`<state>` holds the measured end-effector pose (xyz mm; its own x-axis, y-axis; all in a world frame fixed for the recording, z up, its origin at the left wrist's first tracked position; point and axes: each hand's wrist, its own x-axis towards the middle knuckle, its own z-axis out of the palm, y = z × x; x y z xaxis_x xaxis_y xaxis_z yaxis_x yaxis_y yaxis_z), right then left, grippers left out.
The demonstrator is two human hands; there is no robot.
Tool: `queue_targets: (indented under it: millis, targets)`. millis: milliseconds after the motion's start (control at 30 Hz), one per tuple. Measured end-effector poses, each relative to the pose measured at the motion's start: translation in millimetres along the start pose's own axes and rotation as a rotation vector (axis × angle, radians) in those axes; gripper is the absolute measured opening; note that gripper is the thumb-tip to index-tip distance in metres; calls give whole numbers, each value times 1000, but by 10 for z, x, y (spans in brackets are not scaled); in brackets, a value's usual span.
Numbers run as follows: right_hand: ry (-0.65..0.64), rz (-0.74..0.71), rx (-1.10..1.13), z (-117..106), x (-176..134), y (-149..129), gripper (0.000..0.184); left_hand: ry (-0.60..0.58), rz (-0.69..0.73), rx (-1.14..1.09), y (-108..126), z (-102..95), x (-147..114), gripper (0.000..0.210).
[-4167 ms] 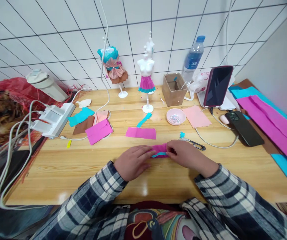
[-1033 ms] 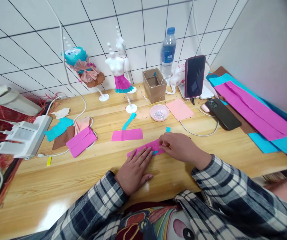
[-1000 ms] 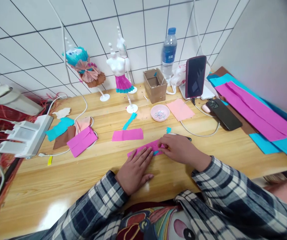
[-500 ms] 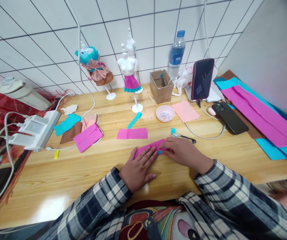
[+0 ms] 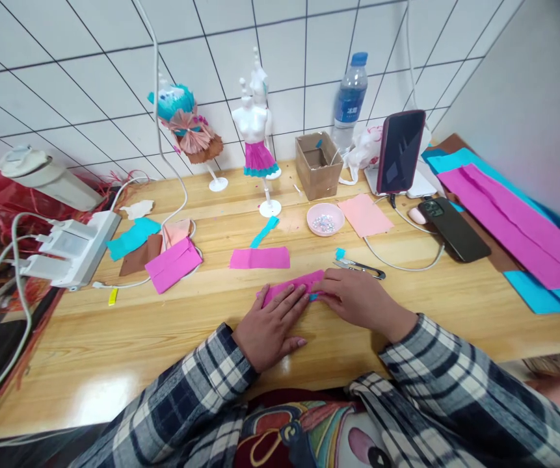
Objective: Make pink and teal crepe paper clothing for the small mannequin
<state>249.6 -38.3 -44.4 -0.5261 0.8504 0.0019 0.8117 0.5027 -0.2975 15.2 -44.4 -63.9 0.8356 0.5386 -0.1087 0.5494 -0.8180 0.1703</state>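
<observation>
A magenta crepe paper strip (image 5: 280,290) lies slantwise on the table in front of me. My left hand (image 5: 270,325) rests flat across it, fingers stretched out and pressing it down. At the strip's right end, my right hand (image 5: 358,299) is closed, thumb and fingertips pinching the paper. A small bit of blue crepe paper (image 5: 313,297) shows between the two hands along the strip's lower edge; my fingers hide the rest. Thread snips (image 5: 365,268) lie just beyond my right hand. Farther off is another magenta strip (image 5: 260,258), with a blue strip (image 5: 265,232) touching it.
Behind stand a mannequin (image 5: 255,130) in a magenta skirt, a dressed mannequin (image 5: 189,130), a cardboard box (image 5: 317,169) and a water bottle (image 5: 351,97). A pink bowl (image 5: 325,221) holds beads. Phones (image 5: 455,231), cables, a power strip (image 5: 87,250) and paper sheets (image 5: 514,221) flank the work area.
The view has shifted slightly. Both hands stay on the magenta strip in nearly the same pose; nothing has been let go or newly taken.
</observation>
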Motion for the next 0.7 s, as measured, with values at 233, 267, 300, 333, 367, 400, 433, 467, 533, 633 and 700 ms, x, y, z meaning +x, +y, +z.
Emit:
queue_targets:
  millis: [233, 267, 300, 333, 367, 400, 433, 467, 533, 633, 700]
  targets:
    - [-23, -30, 15, 116, -3, 23, 22, 96, -68, -152, -187, -93, -80, 60]
    - [-21, -37, 6, 117, -5, 29, 22, 105, -72, -158, -256, -112, -113, 54]
    - [-19, -46, -4, 113, -7, 31, 21, 97, -63, -161, -326, -128, -149, 47]
    - [-14, -55, -13, 106, -9, 29, 20, 74, -45, -160, -391, -140, -186, 44]
    - [-4, -60, -21, 98, -11, 22, 19, 58, -34, -152, -446, -147, -222, 43]
    - [11, -67, -26, 92, -10, 11, 19, 47, -26, -143, -488, -149, -254, 42]
    - [29, -78, -29, 90, -8, -5, 20, 46, -23, -132, -514, -147, -281, 41]
    - [50, -96, -30, 94, -3, -24, 22, 52, -26, -123, -527, -143, -301, 40]
    - [86, -151, -34, 118, 17, -65, 26, 65, -29, -120, -526, -129, -319, 40]
    - [99, -247, -61, 180, 69, -115, 27, 86, -23, -145, -526, -103, -305, 40]
    - [85, -282, -91, 208, 110, -138, 25, 129, 0, -205, -564, -84, -284, 37]
